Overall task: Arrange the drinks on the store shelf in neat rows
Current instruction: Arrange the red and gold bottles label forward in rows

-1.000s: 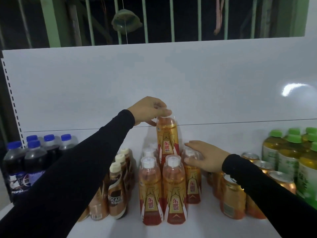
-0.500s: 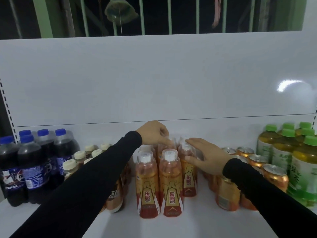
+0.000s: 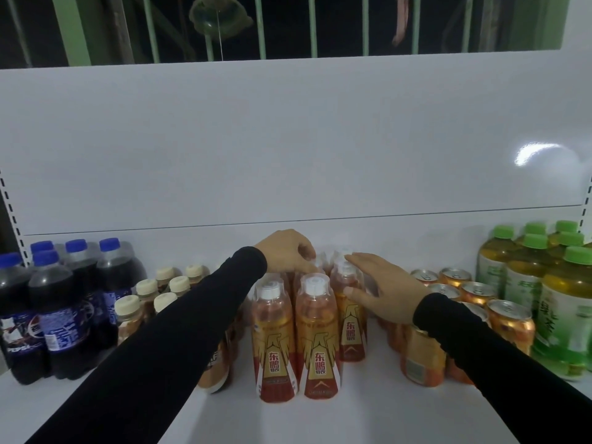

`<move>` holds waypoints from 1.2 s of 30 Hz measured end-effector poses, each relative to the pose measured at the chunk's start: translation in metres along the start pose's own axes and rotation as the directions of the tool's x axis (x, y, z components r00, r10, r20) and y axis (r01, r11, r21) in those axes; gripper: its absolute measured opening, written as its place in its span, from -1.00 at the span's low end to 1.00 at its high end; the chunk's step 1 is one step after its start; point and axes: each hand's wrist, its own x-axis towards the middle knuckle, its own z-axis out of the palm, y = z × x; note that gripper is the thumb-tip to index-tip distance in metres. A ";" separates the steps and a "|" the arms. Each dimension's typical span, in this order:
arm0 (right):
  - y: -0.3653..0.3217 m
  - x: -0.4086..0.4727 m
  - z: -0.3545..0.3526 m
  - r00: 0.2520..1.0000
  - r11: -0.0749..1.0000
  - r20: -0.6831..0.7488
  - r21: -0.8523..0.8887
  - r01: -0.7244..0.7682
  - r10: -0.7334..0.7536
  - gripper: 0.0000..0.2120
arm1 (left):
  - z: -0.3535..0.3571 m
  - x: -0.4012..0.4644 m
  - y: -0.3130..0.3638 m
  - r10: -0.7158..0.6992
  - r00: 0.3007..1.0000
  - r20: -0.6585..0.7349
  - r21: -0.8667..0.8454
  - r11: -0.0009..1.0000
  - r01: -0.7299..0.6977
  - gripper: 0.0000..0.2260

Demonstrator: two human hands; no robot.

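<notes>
Behind the front orange bottles (image 3: 315,334), rear bottles hidden by hands (image 3: 288,253)

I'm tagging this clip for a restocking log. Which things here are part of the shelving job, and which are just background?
Part of the job:
left hand
right hand
orange energy drink bottles
Pepsi bottles
coffee bottles
orange cans
green tea bottles
shelf

Background:
green window bars
hanging green object

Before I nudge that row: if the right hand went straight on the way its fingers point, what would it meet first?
Probably the clear-capped orange bottles its right hand already touches, then the left hand; depth is unclear.
</notes>
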 end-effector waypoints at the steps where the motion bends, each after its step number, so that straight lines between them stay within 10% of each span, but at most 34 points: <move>1: 0.000 -0.001 0.000 1.000 1.000 -0.010 0.004 0.000 0.000 -0.32 | -0.001 0.000 0.003 0.010 1.000 -0.016 -0.008 1.000 -0.010 -0.62; 26: 0.044 -0.026 -0.003 0.997 0.988 -0.002 0.138 -0.072 0.073 -0.32 | 0.023 0.020 0.083 0.029 0.998 -0.050 0.155 0.988 -0.020 -0.55; 36: 0.047 -0.022 -0.012 0.995 0.683 0.100 0.727 -0.070 -0.005 -0.33 | -0.014 0.002 0.118 -0.008 0.962 -0.274 -0.270 0.960 -0.068 -0.72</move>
